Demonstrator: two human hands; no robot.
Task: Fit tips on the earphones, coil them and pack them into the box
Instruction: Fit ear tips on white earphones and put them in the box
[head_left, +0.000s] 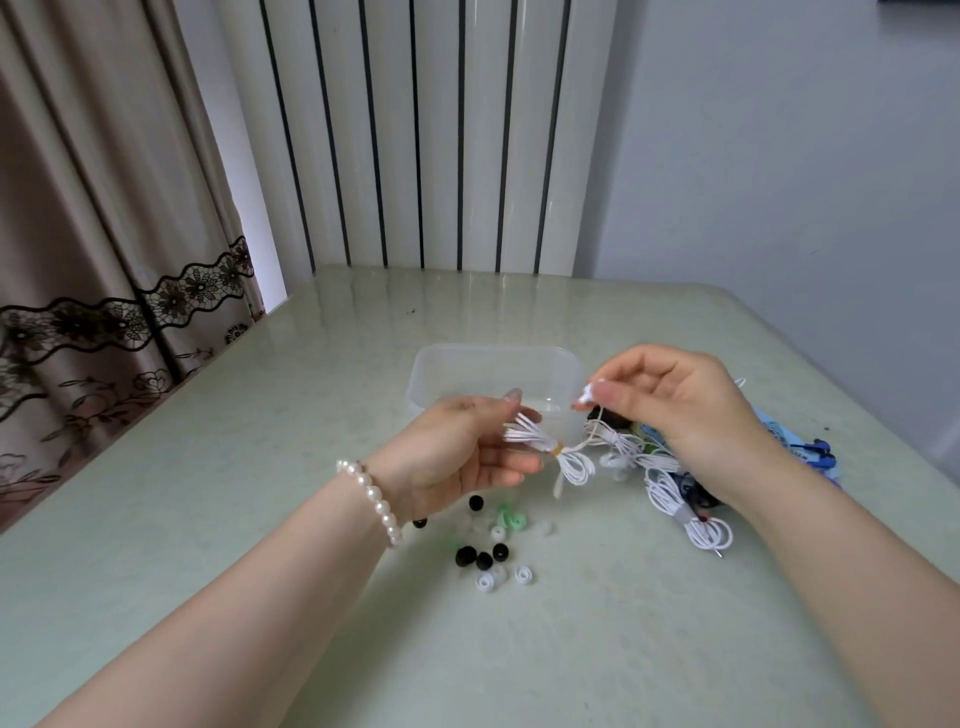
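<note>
We hold a coiled white earphone (550, 447) above the table (260, 597) — the box (493, 374) just behind.
Left hand (457, 457) grips the coil, right hand (675, 405) pinches an earbud (587, 396); loose tips (491, 551) lie below, more earphones (691, 514) under our right wrist.

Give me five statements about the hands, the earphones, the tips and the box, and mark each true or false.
1. The left hand holds a coiled white earphone bundle. True.
2. The right hand rests flat on the table. False: it is raised, and its fingers pinch a white earbud.
3. The clear plastic box has its lid on. False: it stands open.
4. Loose ear tips, black, white and green, lie on the table. True.
5. The bundle lies in the box. False: it is held in front of it.
</note>
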